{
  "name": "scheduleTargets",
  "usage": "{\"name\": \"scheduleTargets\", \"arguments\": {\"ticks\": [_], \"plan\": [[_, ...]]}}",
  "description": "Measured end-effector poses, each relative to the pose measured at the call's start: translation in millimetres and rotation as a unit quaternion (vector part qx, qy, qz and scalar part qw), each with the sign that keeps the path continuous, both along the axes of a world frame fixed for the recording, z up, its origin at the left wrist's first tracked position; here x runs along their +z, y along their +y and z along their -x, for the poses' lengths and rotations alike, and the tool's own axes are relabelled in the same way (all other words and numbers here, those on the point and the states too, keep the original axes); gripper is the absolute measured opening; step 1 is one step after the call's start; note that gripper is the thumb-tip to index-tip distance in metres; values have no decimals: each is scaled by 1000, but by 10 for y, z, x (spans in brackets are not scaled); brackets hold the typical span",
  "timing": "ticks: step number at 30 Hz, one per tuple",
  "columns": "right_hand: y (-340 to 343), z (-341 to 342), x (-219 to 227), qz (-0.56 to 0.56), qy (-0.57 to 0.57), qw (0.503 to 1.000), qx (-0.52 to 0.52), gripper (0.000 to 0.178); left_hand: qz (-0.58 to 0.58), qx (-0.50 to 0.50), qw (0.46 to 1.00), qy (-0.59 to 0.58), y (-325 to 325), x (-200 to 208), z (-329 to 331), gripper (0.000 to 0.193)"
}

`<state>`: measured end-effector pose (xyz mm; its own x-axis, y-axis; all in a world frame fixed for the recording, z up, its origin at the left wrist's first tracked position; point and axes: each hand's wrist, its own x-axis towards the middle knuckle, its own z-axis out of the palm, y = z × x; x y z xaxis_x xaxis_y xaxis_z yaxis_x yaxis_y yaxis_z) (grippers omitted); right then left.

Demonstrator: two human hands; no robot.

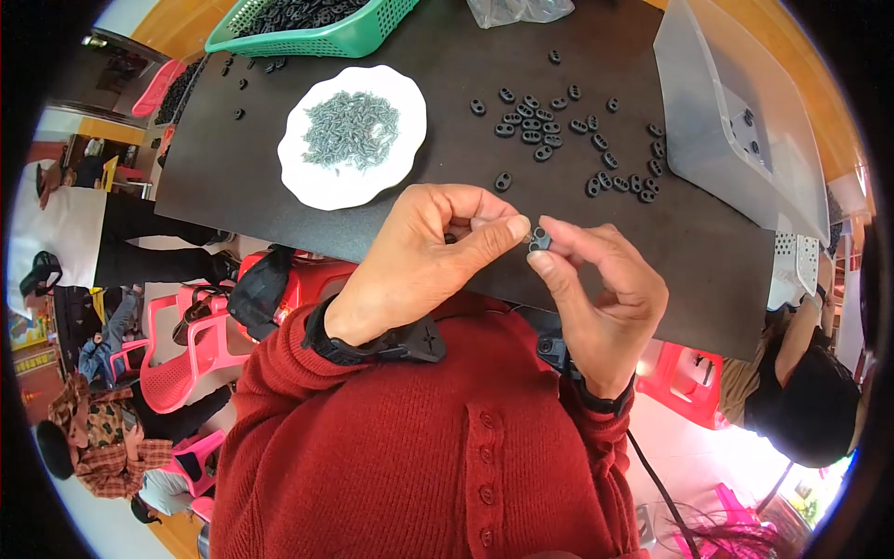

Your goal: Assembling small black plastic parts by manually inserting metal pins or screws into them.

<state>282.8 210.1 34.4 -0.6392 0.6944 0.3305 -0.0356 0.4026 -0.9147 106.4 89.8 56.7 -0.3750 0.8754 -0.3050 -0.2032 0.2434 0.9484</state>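
Observation:
In front of my chest, both hands meet above the table's near edge. My left hand is closed, thumb and fingertips pinching what looks like a small metal spring, largely hidden, against the piece in the other hand. A bit of black shows behind its curled fingers. Between thumb and forefinger, my right hand grips a black two-hole cord lock. Beyond my left hand sits a white scalloped plate heaped with small silvery springs. Several loose black cord locks lie scattered to the right of the plate.
A green basket full of black pieces stands at the far left of the dark table. At right is a translucent plastic bin with a few black pieces inside. A clear bag lies at the back. Pink chairs and people surround the table.

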Motion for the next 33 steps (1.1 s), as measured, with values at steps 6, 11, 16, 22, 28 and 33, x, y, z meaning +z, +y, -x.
{"name": "scheduleTargets", "arguments": {"ticks": [6,11,16,22,28,33], "plan": [[-23,15,-40,-1,0,1000,-9,35,12,3,999,35,0,-56,-62,23],[-23,23,-47,11,2,1000,-15,33,-8,8,999,45,3,-93,-77,25],[-57,17,-90,64,44,997,-16,32,-44,27,999,-7,-8,-76,-58,37],[-62,20,-111,59,78,995,4,32,-65,14,996,-52,-74,-163,6,33],[-99,49,-113,76,83,994,-14,33,-54,47,996,-52,-71,-104,-19,21],[-105,47,-120,52,74,996,-14,34,-36,53,997,-50,-57,-41,-24,15]]}}
